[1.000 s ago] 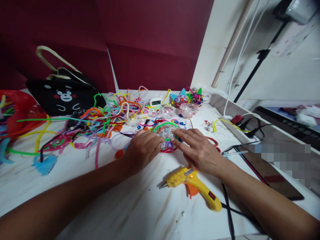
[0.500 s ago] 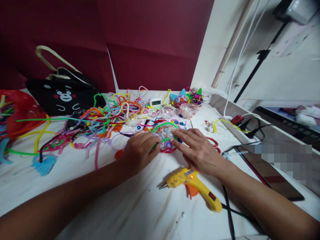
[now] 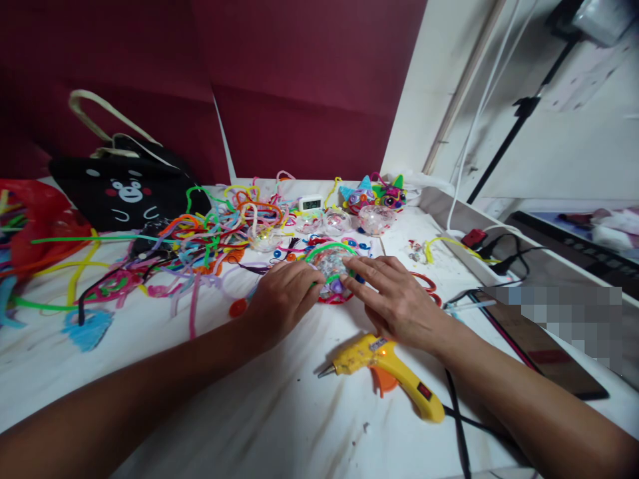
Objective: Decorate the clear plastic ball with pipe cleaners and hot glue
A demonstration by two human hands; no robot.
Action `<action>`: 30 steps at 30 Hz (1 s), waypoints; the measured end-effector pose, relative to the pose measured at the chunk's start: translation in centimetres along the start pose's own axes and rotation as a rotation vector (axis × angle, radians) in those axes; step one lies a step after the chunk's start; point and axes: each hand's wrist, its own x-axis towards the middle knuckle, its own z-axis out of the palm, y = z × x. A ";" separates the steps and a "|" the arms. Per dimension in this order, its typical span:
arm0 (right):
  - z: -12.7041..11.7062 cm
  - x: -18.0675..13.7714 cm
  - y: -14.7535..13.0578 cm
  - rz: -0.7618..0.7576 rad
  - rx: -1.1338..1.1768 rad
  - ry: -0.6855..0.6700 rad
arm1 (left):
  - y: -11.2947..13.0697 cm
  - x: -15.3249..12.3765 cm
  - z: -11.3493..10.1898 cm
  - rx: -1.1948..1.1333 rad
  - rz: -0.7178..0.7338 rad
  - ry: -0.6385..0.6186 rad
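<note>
From the head view, the transparent domed craft piece with green and red rims (image 3: pixel 331 261) sits on the table just beyond my yellow plastic glue gun (image 3: pixel 357 356), whose small dark label is unreadable. My left hand (image 3: pixel 283 296) curls at the dome's edge; I can't tell whether its fingers pinch anything. My right hand (image 3: pixel 397 296) lies loose, extended fingertips on the dome. Far beyond the gun, a white digital clock's (image 3: pixel 311 203) digits blur. Far left of it, a red plastic bag (image 3: pixel 54 223) holds colourful fuzzy strips, near a black cloth bag (image 3: pixel 100 196) printed with a face.
</note>
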 end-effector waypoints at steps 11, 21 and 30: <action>0.1 0.0 0.0 0.001 0.011 -0.003 | -0.2 0.0 0.1 -0.010 0.026 -0.021; 0.1 0.0 0.0 0.001 0.016 0.002 | -0.4 0.3 0.2 0.019 0.061 -0.037; 0.0 0.1 0.0 -0.004 0.015 0.004 | -0.3 0.6 0.1 0.039 0.054 -0.065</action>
